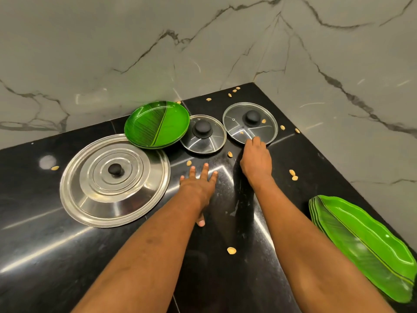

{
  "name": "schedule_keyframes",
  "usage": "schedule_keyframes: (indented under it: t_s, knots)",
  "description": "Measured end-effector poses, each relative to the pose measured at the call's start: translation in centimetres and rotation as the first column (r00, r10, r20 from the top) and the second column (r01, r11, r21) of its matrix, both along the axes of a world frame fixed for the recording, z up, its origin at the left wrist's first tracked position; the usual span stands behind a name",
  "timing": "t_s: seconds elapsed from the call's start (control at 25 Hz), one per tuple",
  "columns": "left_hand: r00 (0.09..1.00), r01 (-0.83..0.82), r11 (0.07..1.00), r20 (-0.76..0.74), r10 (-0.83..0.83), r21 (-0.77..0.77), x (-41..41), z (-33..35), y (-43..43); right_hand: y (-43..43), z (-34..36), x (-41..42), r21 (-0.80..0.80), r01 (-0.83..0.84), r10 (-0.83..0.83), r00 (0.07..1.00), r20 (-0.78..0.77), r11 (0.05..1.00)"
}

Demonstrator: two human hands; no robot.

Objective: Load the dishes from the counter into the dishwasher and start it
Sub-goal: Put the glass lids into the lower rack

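Observation:
On the black counter (67, 256) lie a big steel lid (90, 199) with a black knob, a stack of round green plates (156, 125), and two glass lids with black knobs, one in the middle (209, 143) and one further right (239, 125). A stack of long green leaf-shaped plates (361, 245) sits at the right edge. My left hand (198, 186) rests flat on the counter with fingers spread, just below the middle glass lid. My right hand (256, 159) reaches the near rim of the right glass lid, its fingertips touching that rim; whether they grip it is hidden.
Marble walls (203, 53) meet in a corner behind the counter. Several pale nut shells (231, 250) are scattered over the counter, some near the back corner and some on the right glass lid.

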State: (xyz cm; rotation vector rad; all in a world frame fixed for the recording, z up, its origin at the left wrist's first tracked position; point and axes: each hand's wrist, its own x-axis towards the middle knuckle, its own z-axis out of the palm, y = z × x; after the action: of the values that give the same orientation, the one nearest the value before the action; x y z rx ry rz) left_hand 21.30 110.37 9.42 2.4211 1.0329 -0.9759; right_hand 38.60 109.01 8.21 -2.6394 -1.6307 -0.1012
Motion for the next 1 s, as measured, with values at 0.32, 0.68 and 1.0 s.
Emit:
schedule_keyframes:
  t_s: [0.32,0.68,1.0]
  knots:
    - [0.999,0.0,1.0,0.034,0.0,0.002,-0.2,0.7,-0.2,-5.7,0.4,-2.5,-0.065,-0.012,0.017,0.996,0.085,0.998]
    - [0.996,0.006,1.0,0.089,-0.007,0.009,-1.2,1.2,-0.6,-11.4,1.1,-6.3,-0.131,-0.05,0.065,0.992,0.109,0.99]
    - [0.975,-0.03,0.989,0.223,-0.003,0.146,-4.0,1.2,-4.2,-15.3,0.4,-9.8,-0.028,-0.077,0.082,0.957,0.279,0.997]
